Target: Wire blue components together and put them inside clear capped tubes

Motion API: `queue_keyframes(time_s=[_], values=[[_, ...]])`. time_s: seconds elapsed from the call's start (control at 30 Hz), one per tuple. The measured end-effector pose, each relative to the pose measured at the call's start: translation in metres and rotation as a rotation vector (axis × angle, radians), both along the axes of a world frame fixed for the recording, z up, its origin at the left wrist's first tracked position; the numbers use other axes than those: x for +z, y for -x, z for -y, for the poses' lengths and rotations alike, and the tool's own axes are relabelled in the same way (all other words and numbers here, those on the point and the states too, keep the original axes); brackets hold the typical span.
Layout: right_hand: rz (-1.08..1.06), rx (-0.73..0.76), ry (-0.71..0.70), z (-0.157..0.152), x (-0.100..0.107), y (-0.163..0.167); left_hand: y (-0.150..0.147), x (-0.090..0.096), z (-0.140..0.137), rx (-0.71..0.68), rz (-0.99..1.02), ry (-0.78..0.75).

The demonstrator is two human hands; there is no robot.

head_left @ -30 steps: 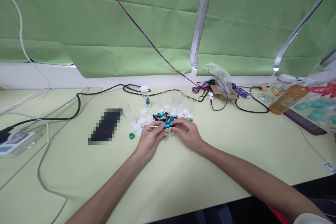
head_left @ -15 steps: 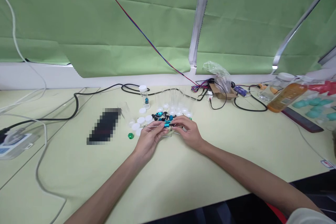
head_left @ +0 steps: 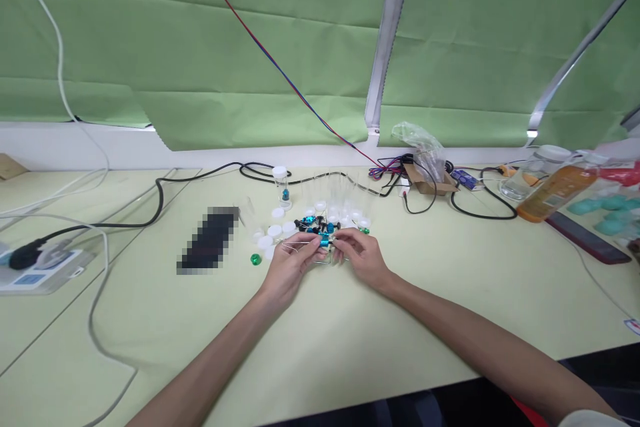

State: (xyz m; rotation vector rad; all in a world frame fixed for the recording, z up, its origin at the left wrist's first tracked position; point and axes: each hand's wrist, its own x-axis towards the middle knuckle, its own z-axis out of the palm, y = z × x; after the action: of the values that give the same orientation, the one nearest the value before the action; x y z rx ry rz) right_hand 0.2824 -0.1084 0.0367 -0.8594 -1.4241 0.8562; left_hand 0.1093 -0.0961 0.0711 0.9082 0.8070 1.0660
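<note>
My left hand (head_left: pixel 293 267) is closed, its thumb and fingers pinching a small shiny blue cylindrical part (head_left: pixel 325 241). Thin metal wires stick out leftward past those fingers. From the other side my right hand (head_left: pixel 364 253) pinches the dark end of the same part; its fingertips partly hide that end. Just beyond the hands lies a pile of small blue and black parts (head_left: pixel 315 221). White round caps (head_left: pixel 275 231) are scattered left of the pile, and several clear tubes (head_left: pixel 340 190) stand behind it. A green piece (head_left: pixel 256 259) sits by itself left of my left hand.
A capped clear tube (head_left: pixel 281 187) with a blue part inside stands at the back. To the left are a pixelated dark object (head_left: pixel 209 240) and a power strip (head_left: pixel 45 273). Cables, a cardboard box (head_left: pixel 433 180) and an orange bottle (head_left: pixel 555 193) lie rightward.
The view has shifted slightly, so everything sits a little further right. Both hands keep hold of the blue part; the right fingers have changed position a little at its dark end.
</note>
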Motion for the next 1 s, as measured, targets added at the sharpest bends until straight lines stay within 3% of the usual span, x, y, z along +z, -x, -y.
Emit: queue_keyframes(time_s=[0.47, 0.73, 0.87, 1.0], values=[[0.004, 0.006, -0.022, 0.0014, 0.0014, -0.0014, -0.0030, -0.0015, 0.0022, 0.020, 0.011, 0.005], [0.077, -0.011, -0.127, -0.0013, -0.0024, -0.0047, -0.0031, -0.0019, 0.0009, 0.053, 0.077, 0.038], [0.048, -0.015, -0.105, -0.0015, -0.0048, -0.0040, -0.0023, -0.0011, 0.0018, 0.042, 0.059, 0.041], [-0.022, 0.026, 0.003, -0.0010, -0.0050, -0.0018, -0.0018, -0.0014, 0.0023, 0.022, 0.040, 0.038]])
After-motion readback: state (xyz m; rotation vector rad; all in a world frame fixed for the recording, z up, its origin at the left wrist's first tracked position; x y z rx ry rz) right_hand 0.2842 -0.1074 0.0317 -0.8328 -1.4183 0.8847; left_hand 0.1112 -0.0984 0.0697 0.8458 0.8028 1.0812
